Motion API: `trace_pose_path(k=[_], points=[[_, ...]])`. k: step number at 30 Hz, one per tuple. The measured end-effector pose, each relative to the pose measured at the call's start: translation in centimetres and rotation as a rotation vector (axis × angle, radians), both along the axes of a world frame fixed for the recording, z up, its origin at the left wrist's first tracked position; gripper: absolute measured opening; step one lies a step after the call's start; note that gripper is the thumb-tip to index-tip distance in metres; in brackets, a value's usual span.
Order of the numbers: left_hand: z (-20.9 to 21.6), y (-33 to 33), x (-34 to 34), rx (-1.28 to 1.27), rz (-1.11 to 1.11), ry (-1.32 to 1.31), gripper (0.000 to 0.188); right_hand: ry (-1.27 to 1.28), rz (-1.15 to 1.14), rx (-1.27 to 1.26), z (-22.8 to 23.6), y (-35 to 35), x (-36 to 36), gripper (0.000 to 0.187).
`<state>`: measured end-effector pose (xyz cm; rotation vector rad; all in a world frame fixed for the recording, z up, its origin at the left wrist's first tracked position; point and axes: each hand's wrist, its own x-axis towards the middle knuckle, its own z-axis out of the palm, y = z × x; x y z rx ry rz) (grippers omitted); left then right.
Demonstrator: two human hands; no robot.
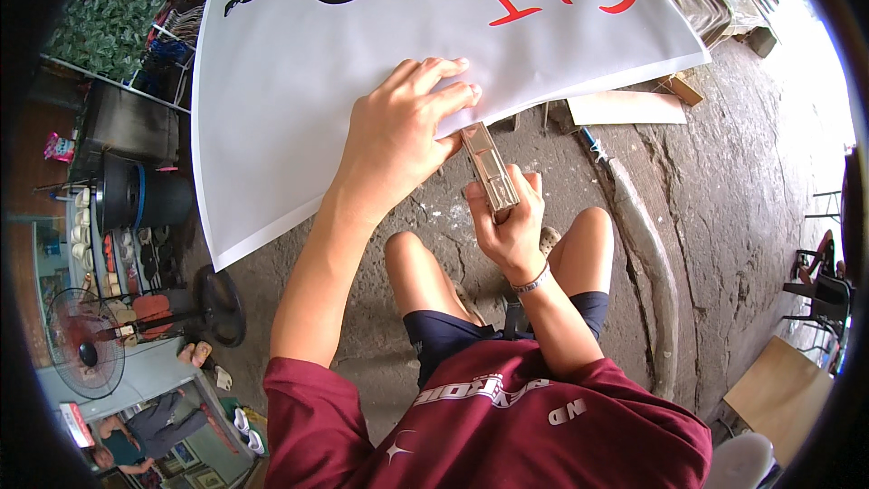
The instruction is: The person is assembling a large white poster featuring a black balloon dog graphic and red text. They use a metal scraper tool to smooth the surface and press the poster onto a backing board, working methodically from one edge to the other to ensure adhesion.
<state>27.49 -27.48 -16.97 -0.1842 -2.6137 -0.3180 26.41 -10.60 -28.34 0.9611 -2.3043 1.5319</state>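
A large white banner sheet (272, 127) with a black drawing and red hand-painted letters spreads out in front of me. My left hand (407, 113) grips its near edge, fingers bent over the top and thumb at the rim. In my right hand (511, 226) is a metal staple gun (490, 167), my fingers wrapped round it. The staple gun's front end meets the banner's edge, close to my left thumb. Whatever lies beneath the sheet at that spot is hidden.
A floor fan (88, 353) stands at left, near a black drum (122, 195) and shoes on racks. Right of my knees, a long grey pole-like piece (647, 258) lies on the rough floor. Pale board (627, 109) pokes out under the banner. Chairs (824, 294) stand far right.
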Motion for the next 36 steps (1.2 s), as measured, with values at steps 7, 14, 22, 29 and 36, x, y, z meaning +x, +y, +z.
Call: trace_pose_path(k=[7,14,22,29,36], points=[[-0.1,-0.1,-0.1,0.002,-0.008,0.020,0.034,-0.057,0.015,-0.034,0.5,-0.1,0.2,0.012],[0.1,0.0,0.0,0.004,-0.003,0.010,0.034,-0.008,-0.001,-0.032,0.2,-0.2,0.1,0.015],[-0.2,-0.1,-0.1,-0.001,0.004,0.008,0.033,0.042,-0.002,-0.039,0.0,-0.3,-0.5,0.010],[-0.2,-0.1,-0.2,0.019,0.000,0.026,0.033,0.039,0.012,-0.049,-0.5,-0.6,-0.6,0.018],[-0.2,-0.1,-0.1,0.012,-0.001,0.023,0.032,0.065,0.001,-0.075,-1.6,-1.3,-1.2,0.005]])
